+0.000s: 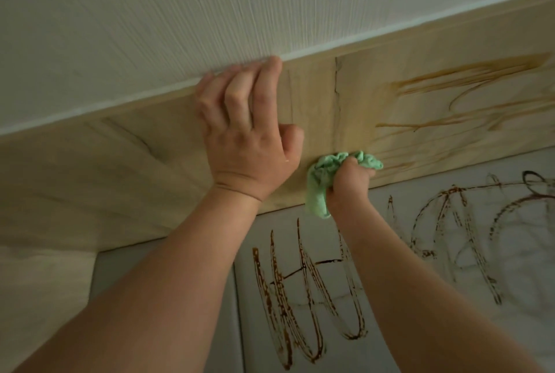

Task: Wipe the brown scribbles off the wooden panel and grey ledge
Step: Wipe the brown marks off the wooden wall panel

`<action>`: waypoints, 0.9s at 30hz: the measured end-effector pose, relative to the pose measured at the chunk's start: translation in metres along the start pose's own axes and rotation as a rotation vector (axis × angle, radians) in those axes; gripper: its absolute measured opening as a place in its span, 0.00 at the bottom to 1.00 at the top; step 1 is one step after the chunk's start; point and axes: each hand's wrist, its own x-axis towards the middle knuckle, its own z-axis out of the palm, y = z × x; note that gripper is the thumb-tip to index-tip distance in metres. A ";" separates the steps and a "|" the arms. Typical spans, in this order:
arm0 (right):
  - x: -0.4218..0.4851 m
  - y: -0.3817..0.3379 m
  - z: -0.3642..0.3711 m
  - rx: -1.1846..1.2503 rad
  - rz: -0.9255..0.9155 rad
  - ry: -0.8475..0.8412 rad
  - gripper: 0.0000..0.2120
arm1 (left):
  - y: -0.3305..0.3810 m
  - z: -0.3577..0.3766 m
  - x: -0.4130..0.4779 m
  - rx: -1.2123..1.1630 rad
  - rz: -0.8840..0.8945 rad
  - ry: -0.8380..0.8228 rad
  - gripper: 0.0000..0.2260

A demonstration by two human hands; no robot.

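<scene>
Clutching green cloth (319, 182) against wooden panel (120, 162), right hand (350, 185), left hand (246, 138) splayed, fingertips on panel

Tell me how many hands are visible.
2. The left hand rests on the wooden panel near its top edge; the right hand grips a green cloth against the panel.

- One head-worn camera, close up, facing a white wall (180, 12) with the frame tilted.
- The wooden panel (135, 174) crosses from lower left to upper right, with the grey ledge (435, 327) at lower right.
</scene>
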 end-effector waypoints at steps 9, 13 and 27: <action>0.055 0.110 0.022 -0.024 0.281 -0.172 0.22 | -0.006 0.018 -0.002 -0.056 -0.008 0.100 0.27; 0.064 0.095 -0.007 0.088 0.100 -0.049 0.33 | -0.006 0.018 -0.007 -0.086 -0.001 0.091 0.27; 0.090 0.080 -0.015 0.045 0.130 -0.072 0.27 | -0.007 0.021 -0.004 -0.064 -0.012 0.133 0.25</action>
